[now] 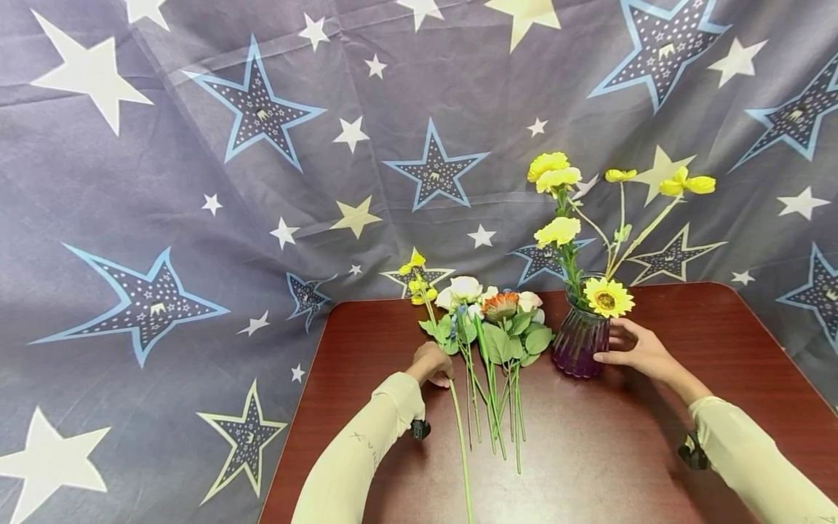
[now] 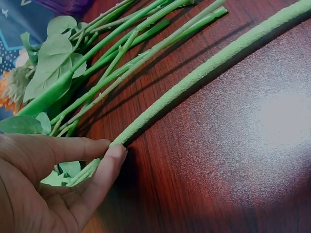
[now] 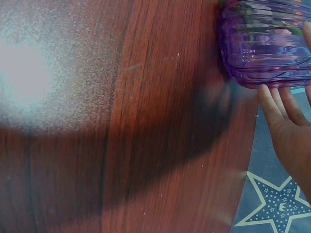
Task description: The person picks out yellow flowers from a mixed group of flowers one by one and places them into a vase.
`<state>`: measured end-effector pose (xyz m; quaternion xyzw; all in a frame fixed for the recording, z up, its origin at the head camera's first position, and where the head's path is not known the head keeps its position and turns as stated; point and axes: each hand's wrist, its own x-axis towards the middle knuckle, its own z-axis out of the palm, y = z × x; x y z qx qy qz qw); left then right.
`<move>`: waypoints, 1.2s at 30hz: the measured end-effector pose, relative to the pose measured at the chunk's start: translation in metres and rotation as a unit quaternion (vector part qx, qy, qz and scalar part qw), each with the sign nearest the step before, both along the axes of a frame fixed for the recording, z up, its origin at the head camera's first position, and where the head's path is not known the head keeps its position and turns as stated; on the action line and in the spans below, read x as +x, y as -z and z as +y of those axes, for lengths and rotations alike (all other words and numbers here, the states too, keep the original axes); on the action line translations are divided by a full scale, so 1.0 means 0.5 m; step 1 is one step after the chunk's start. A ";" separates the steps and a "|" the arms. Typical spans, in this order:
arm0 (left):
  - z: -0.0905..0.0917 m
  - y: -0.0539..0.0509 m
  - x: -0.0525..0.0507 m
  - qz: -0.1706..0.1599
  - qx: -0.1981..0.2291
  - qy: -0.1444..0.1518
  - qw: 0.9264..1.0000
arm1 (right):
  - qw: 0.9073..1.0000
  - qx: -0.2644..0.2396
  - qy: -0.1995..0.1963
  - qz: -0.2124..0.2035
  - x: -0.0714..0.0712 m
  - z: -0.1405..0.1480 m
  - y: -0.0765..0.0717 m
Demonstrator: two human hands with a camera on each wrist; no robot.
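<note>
My left hand [image 1: 433, 364] pinches a long green flower stem [image 1: 462, 444] between thumb and fingertips. Small yellow blossoms [image 1: 419, 280] stand beyond the hand, apparently on that same stem. In the left wrist view the thick stem [image 2: 184, 85] runs from my fingertips toward the upper right. At the right, my right hand [image 1: 644, 356] holds the side of a ribbed purple glass vase [image 1: 579, 346], thumb in front and the other fingers partly hidden behind it. The vase stands upright and contains yellow carnation-like flowers [image 1: 556, 231], a sunflower [image 1: 609, 297] and thin stems with yellow blooms [image 1: 686, 183].
Between my hands lies a bunch of artificial flowers: white roses [image 1: 466, 290], an orange bloom [image 1: 500, 306], green leaves [image 1: 500, 346] and several stems pointing toward me. The brown wooden table [image 1: 589, 451] ends against a grey star-patterned cloth [image 1: 366, 87].
</note>
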<state>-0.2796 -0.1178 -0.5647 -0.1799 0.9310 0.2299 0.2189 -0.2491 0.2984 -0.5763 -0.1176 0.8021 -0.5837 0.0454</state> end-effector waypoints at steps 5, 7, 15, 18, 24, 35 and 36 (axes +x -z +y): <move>0.001 -0.007 0.014 0.019 0.035 -0.015 0.999 | 1.000 0.009 0.003 -0.002 0.000 0.001 0.000; 0.002 -0.008 0.018 0.023 0.048 -0.021 0.998 | 1.000 0.012 0.000 -0.001 0.000 0.002 0.001; -0.003 0.001 0.019 0.034 0.059 -0.038 0.997 | 1.000 0.010 0.000 0.006 0.001 0.001 0.004; -0.010 -0.006 0.020 0.034 0.076 -0.038 0.996 | 1.000 0.013 0.001 0.009 0.000 0.001 0.002; -0.018 -0.035 0.026 0.036 0.115 -0.037 0.992 | 1.000 0.008 0.000 0.012 -0.002 0.002 0.001; 0.009 -0.069 0.030 0.020 0.161 -0.040 0.986 | 1.000 0.005 -0.001 0.009 0.001 0.001 0.000; 0.011 -0.071 0.032 0.020 0.171 -0.038 0.984 | 1.000 0.003 -0.001 0.009 0.001 0.001 0.001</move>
